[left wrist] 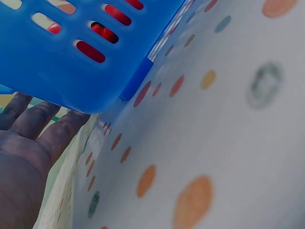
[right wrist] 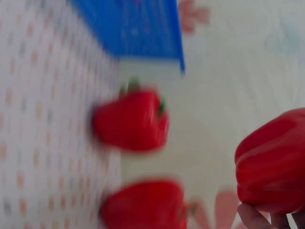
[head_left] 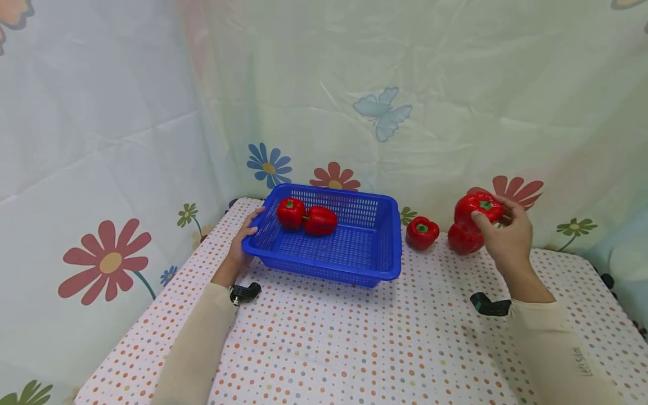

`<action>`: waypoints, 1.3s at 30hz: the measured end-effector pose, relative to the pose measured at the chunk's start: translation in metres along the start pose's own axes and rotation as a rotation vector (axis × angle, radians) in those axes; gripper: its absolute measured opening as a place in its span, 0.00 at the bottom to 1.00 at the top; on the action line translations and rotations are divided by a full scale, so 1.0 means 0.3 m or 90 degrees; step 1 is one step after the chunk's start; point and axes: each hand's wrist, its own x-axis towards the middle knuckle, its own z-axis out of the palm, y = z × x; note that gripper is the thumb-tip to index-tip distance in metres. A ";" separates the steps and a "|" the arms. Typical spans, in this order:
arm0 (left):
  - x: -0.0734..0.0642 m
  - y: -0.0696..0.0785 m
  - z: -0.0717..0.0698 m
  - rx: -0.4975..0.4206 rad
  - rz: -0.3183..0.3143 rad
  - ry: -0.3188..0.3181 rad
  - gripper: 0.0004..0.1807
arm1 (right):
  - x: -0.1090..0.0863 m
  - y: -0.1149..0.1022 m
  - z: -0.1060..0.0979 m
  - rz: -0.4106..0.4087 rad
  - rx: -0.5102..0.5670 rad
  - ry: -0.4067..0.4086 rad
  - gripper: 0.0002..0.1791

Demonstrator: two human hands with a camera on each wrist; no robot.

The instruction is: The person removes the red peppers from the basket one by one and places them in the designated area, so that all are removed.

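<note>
My right hand (head_left: 512,239) grips a red bell pepper (head_left: 471,211) with a green stem, thumb on its near side and fingers behind. In the right wrist view this bell pepper (right wrist: 274,164) hangs clear of the table. Behind and below it lies another red pepper (head_left: 463,243), partly covered. One more pepper (head_left: 422,233) sits between that one and a blue plastic basket (head_left: 324,271). Inside the basket, toward its left, are an upright pepper (head_left: 291,212) and one on its side (head_left: 321,221). My left hand (head_left: 242,241) touches the basket's left side with extended fingers (left wrist: 62,133).
A white cloth with colored dots covers the table (head_left: 314,343). Fabric with printed flowers and a butterfly hangs as a wall (head_left: 304,84) along the back and left edges. Dark devices (head_left: 490,305) are strapped at both wrists.
</note>
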 end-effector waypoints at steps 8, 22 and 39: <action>0.002 0.000 -0.001 0.004 0.009 -0.021 0.34 | 0.123 0.205 -0.107 0.155 0.060 0.076 0.37; 0.016 -0.027 -0.016 0.010 0.007 -0.003 0.34 | 0.169 0.420 -0.101 0.241 -0.044 0.037 0.46; 0.001 -0.001 -0.005 0.014 0.004 -0.006 0.35 | 0.310 0.595 -0.089 0.145 -0.118 0.010 0.55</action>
